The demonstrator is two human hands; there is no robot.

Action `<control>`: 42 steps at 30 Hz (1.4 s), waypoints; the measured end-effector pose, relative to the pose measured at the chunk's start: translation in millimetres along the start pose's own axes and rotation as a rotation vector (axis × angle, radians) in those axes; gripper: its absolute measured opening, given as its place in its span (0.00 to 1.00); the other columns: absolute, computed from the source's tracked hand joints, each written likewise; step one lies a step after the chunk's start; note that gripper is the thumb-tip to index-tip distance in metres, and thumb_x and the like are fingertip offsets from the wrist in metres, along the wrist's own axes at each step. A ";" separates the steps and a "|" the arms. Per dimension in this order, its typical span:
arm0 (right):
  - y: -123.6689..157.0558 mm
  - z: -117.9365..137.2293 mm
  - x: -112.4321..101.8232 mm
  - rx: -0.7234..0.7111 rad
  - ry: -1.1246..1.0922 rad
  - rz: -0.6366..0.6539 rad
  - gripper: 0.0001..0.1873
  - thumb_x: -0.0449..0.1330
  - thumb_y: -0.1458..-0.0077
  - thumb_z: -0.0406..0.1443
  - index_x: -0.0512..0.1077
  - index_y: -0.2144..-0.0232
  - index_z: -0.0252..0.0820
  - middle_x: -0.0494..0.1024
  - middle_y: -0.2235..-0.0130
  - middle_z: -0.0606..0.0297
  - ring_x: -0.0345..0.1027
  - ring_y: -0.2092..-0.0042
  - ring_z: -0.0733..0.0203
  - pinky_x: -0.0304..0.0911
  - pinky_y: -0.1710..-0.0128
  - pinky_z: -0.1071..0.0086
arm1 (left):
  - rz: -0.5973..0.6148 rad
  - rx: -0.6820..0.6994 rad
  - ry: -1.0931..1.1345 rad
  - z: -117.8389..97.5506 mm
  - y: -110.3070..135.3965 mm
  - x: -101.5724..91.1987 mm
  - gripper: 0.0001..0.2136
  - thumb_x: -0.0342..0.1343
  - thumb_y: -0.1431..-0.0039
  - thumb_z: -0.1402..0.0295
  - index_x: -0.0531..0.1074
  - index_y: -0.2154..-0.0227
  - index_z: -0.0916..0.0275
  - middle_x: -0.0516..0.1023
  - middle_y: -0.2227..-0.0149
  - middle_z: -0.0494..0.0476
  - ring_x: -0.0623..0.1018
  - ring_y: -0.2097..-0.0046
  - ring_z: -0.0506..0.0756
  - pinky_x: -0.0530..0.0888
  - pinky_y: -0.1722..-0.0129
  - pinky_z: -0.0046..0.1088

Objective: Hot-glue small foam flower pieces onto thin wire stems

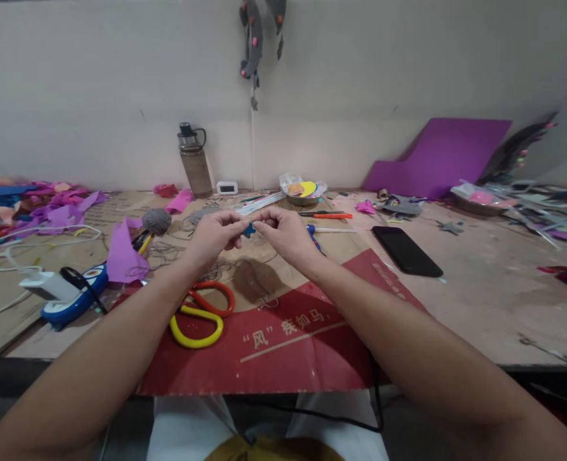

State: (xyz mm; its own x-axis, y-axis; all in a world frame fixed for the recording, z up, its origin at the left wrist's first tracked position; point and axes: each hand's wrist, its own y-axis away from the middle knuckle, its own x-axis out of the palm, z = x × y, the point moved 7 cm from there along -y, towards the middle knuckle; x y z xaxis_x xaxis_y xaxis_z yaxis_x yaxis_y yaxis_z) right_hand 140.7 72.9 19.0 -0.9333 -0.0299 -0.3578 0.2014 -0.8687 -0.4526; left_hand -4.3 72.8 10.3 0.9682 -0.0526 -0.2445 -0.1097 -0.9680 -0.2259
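In the head view, my left hand (217, 235) and my right hand (286, 234) meet above the middle of the table. Both pinch a small blue piece (249, 229), mostly covered by the fingertips, so its full shape is unclear. Below my left hand lies a pair of scissors (201, 326) with one yellow and one red handle loop; the left forearm hides the blades. Thin grey yarn (168, 251) trails loosely over the cardboard beside my left hand. Just past my right hand is a tool with a blue handle (314, 238), partly covered by that hand.
A red printed cardboard sheet (283, 371) lies under my arms. Nearby are a grey yarn ball (157, 221), water bottle (195, 165), blue power strip (79, 301) and black phone (407, 251). Coloured felt scraps (47, 208) pile at left; a purple sheet (437, 157) leans on the wall.
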 end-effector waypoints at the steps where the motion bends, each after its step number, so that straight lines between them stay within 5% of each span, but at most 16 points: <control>1: -0.1 0.0 -0.4 0.003 0.010 -0.004 0.06 0.58 0.49 0.35 0.73 0.71 0.37 0.63 0.78 0.73 0.53 0.75 0.70 0.50 0.74 0.72 | 0.014 0.011 -0.012 0.2 -0.6 0.8 0.12 0.62 0.50 0.59 0.73 0.73 0.64 0.70 0.84 0.49 0.66 0.82 0.46 0.59 0.82 0.21; 7: -4.5 -7.3 -0.8 0.008 0.012 -0.021 0.05 0.56 0.51 0.35 0.69 0.75 0.39 0.69 0.75 0.69 0.58 0.74 0.68 0.54 0.72 0.72 | 0.189 0.000 0.073 5.6 -3.2 11.7 0.12 0.62 0.49 0.60 0.74 0.73 0.66 0.76 0.78 0.56 0.73 0.78 0.49 0.70 0.75 0.24; 12: -7.4 -14.8 -2.1 0.059 -0.022 -0.024 0.07 0.55 0.51 0.36 0.67 0.78 0.39 0.67 0.77 0.71 0.55 0.75 0.69 0.52 0.72 0.72 | 0.238 -0.132 0.315 8.2 -1.9 16.2 0.17 0.60 0.48 0.57 0.75 0.64 0.67 0.78 0.74 0.61 0.80 0.71 0.55 0.74 0.73 0.27; 16: -7.6 -17.6 -0.8 0.103 -0.033 0.017 0.08 0.55 0.52 0.36 0.65 0.79 0.39 0.63 0.79 0.73 0.51 0.76 0.71 0.49 0.74 0.72 | 0.156 -0.179 0.275 10.7 -3.4 10.0 0.20 0.58 0.48 0.52 0.76 0.65 0.67 0.77 0.71 0.61 0.75 0.78 0.51 0.59 0.87 0.20; 19: -7.0 -17.9 2.9 0.092 0.022 0.075 0.09 0.55 0.52 0.37 0.65 0.80 0.39 0.62 0.80 0.73 0.51 0.77 0.71 0.48 0.75 0.73 | 0.093 -0.136 0.166 8.9 -4.4 3.8 0.15 0.63 0.52 0.58 0.77 0.71 0.67 0.73 0.77 0.55 0.66 0.82 0.44 0.51 0.87 0.18; 22: -5.6 -17.1 5.4 0.062 0.078 0.095 0.08 0.55 0.51 0.37 0.68 0.77 0.38 0.67 0.78 0.71 0.56 0.76 0.69 0.50 0.74 0.73 | 0.123 -0.112 0.078 7.8 -3.7 4.5 0.11 0.65 0.54 0.63 0.79 0.71 0.66 0.66 0.83 0.50 0.61 0.82 0.43 0.54 0.84 0.18; 30: -0.9 -7.0 8.3 -0.046 0.190 0.070 0.06 0.55 0.48 0.35 0.70 0.73 0.38 0.72 0.74 0.67 0.61 0.73 0.67 0.54 0.70 0.72 | 0.104 0.013 -0.266 -5.0 3.5 5.8 0.09 0.59 0.51 0.63 0.77 0.74 0.65 0.73 0.83 0.54 0.64 0.84 0.46 0.59 0.84 0.22; 37: 1.3 -1.9 6.1 -0.144 0.158 -0.001 0.07 0.55 0.46 0.36 0.68 0.64 0.39 0.64 0.75 0.72 0.58 0.72 0.66 0.54 0.68 0.71 | -0.020 0.055 -0.219 -4.4 1.0 -2.0 0.07 0.58 0.52 0.65 0.74 0.77 0.64 0.72 0.84 0.52 0.66 0.83 0.47 0.60 0.82 0.22; 42: 4.8 -0.7 8.6 -0.162 0.169 0.007 0.06 0.53 0.44 0.35 0.68 0.65 0.40 0.69 0.72 0.68 0.61 0.69 0.64 0.55 0.66 0.70 | -0.116 0.089 -0.100 2.3 -5.7 -15.0 0.05 0.58 0.52 0.67 0.73 0.76 0.63 0.70 0.85 0.49 0.66 0.82 0.46 0.58 0.82 0.21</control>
State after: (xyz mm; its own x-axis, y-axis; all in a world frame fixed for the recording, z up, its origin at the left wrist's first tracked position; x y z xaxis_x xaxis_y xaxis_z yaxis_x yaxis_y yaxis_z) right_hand 133.8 68.8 13.2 -0.8713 0.0595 -0.4872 0.2655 -0.7778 -0.5697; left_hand -18.7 79.6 13.1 0.9488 0.0875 -0.3036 -0.0218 -0.9404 -0.3393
